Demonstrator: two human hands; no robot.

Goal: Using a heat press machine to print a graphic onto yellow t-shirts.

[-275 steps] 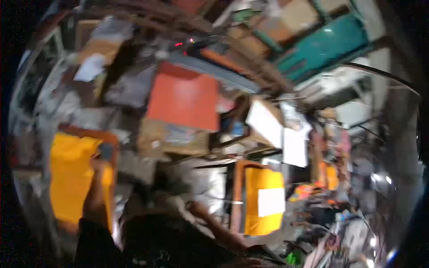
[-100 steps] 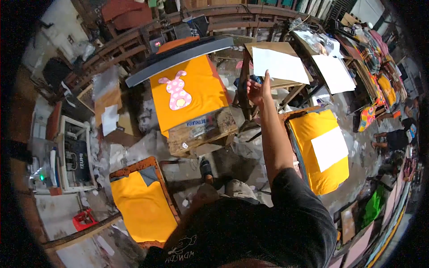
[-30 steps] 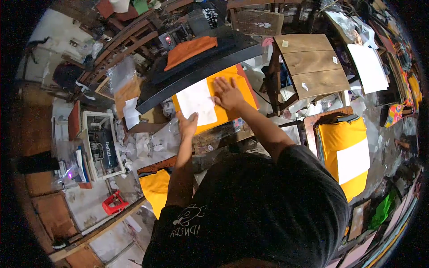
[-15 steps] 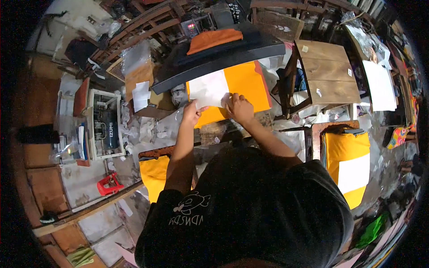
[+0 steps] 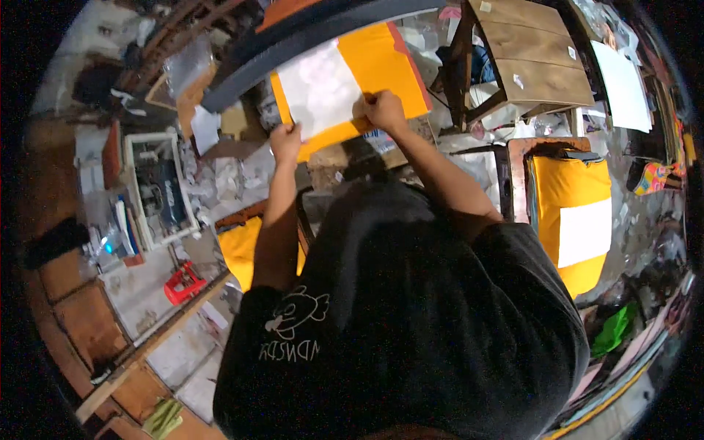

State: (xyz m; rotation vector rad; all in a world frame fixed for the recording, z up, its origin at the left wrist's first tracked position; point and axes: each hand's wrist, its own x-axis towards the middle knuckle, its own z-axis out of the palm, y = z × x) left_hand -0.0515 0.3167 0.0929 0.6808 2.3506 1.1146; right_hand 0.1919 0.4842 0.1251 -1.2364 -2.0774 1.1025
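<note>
A yellow cloth (image 5: pixel 390 70) lies spread under the raised dark plate (image 5: pixel 323 33) of what looks like a heat press. On its left part rests a white sheet (image 5: pixel 319 84), nearly flat. My left hand (image 5: pixel 286 144) pinches the sheet's near left corner, at the cloth's edge. At the sheet's near right corner is my right hand (image 5: pixel 386 112), its fingers curled and closed on the corner. A reddish strip (image 5: pixel 411 62) shows along the cloth's right side. The far edges of cloth and sheet are hidden beneath the plate.
To the right, a stack of yellow cloth (image 5: pixel 561 183) with a white sheet on it sits on a stand. More yellow cloth (image 5: pixel 240 249) hangs by my left forearm. A wooden table (image 5: pixel 532 55) stands at the far right, and a red plastic object (image 5: pixel 183 284) lies at the left.
My head view has shifted, so the press sits higher in the picture. My hands have moved a little apart, and the sheet's near edge, curled up before, now lies flatter on the cloth.
</note>
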